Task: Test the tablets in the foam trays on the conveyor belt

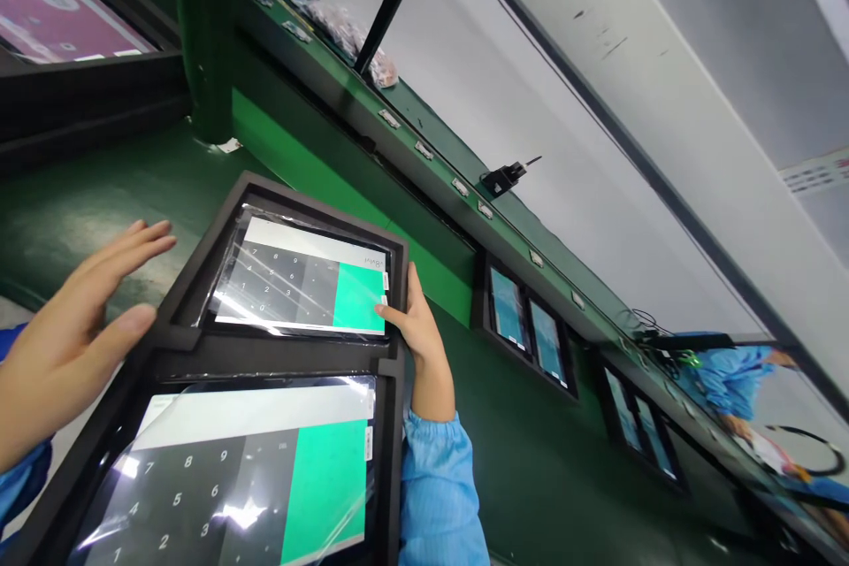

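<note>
Resting flat and open, left hand (pixel 72 327) touched tray (pixel 199 345) rim; right hand (pixel 419 329), loosely open, thumbed far tablet (pixel 298 287) just beside it. Both tablets sat seated, filmed, lit; near tablet (pixel 252 469) untouched.

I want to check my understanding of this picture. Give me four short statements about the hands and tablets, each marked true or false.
1. The black foam tray holds two tablets. True.
2. Both screens are switched off. False: the far tablet and the near tablet each show a keypad and a green panel.
3. The right hand has its thumb at the far tablet's right edge. True.
4. The left hand is a fist. False: it is open, fingers stretched.
</note>
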Motion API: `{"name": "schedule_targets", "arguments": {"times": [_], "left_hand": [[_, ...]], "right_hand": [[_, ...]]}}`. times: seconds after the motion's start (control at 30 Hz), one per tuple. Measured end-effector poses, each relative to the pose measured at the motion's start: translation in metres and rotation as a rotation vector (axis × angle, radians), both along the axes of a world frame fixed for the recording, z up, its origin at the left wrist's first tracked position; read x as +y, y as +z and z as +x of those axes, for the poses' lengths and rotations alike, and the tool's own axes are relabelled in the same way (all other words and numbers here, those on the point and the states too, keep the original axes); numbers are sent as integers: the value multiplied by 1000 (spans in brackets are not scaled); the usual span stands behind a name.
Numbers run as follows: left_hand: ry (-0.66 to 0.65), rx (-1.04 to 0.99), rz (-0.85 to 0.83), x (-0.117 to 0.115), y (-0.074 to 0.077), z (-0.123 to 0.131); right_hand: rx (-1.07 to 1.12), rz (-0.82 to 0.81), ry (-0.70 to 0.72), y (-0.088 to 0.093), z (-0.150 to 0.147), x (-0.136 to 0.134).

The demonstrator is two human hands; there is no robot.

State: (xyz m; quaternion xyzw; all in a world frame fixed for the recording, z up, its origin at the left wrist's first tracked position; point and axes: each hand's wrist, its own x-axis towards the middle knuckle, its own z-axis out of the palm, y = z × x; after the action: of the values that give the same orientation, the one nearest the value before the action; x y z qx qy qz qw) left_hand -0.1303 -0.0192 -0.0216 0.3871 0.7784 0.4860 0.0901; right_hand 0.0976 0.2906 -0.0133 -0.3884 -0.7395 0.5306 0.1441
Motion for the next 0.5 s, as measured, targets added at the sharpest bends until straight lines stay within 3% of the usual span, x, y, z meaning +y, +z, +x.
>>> {"name": "schedule_targets", "arguments": {"times": [0.2,0.5], "left_hand": [[-69,7,-23,-6,3,13],[-209,206,-78,4,-7,-4]], "right_hand": [[-12,42,-36,-1,-2,4],[41,78,-39,-3,8,-9]]}}
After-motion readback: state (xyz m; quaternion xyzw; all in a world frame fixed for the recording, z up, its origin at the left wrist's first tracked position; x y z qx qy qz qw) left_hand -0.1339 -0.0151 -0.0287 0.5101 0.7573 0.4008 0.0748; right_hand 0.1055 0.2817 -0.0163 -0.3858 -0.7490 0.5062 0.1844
